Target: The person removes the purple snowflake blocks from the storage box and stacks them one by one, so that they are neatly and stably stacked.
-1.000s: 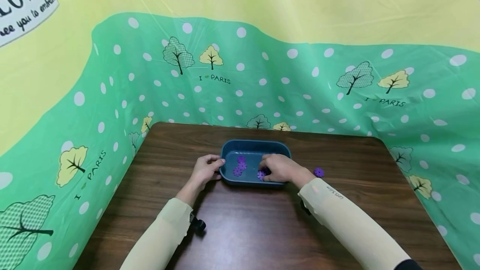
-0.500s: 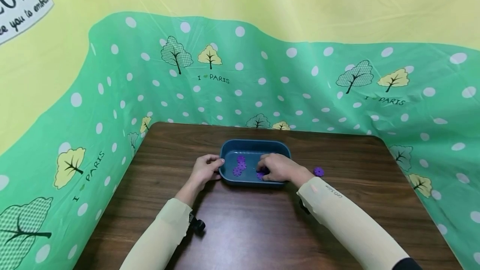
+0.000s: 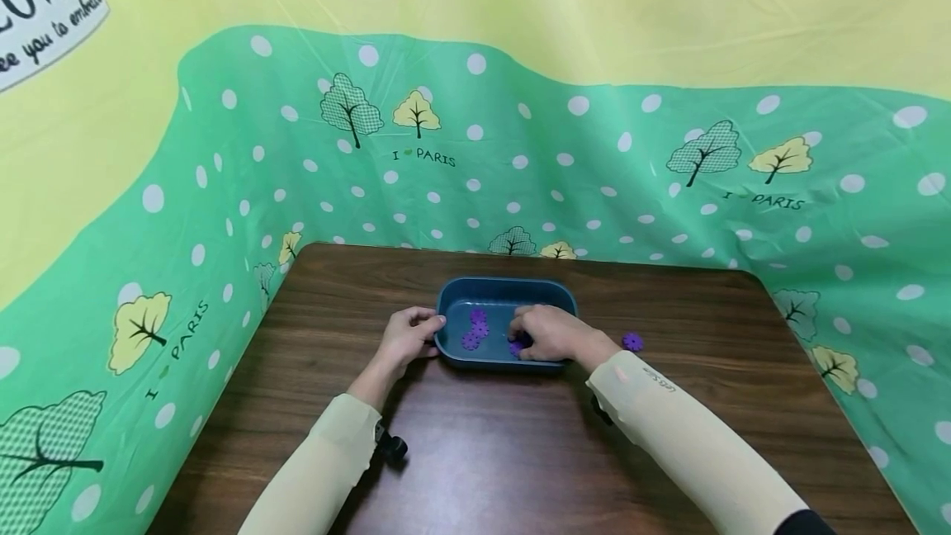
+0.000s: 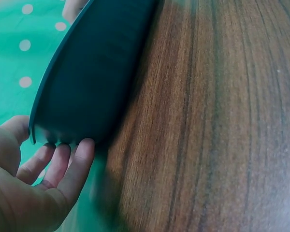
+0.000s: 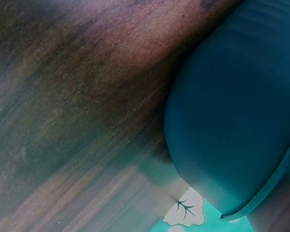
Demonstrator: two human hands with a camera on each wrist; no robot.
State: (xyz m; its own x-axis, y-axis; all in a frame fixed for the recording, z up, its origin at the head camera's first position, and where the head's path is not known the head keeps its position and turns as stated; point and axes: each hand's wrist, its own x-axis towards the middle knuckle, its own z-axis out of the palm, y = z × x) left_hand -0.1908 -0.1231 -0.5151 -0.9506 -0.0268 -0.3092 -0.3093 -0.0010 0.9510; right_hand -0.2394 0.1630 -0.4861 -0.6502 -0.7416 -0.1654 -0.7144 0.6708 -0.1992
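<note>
A dark blue plastic tray [image 3: 505, 291] stands near the back of the wooden table. At its left end my left hand [image 3: 404, 339] holds the rim, thumb on top and fingertips against the outer side, as the left wrist view shows. Reaching inside the right half, my right hand [image 3: 550, 332] has its fingers and thumb bent down round a purple flower-shaped disc [image 3: 516, 349], mostly covered by them. Several more purple discs [image 3: 475, 329] lie in the left half of the tray. In the right wrist view the fingers are hidden behind the tray wall [image 5: 232, 111].
One loose purple disc [image 3: 632, 342] lies on the brown wooden table [image 3: 475, 452], to the right of the tray. Behind the table hangs a green and yellow printed cloth [image 3: 520, 163].
The right hand's fingers have closed in slightly over the disc, so less of it shows. The left hand and the tray stay where they were.
</note>
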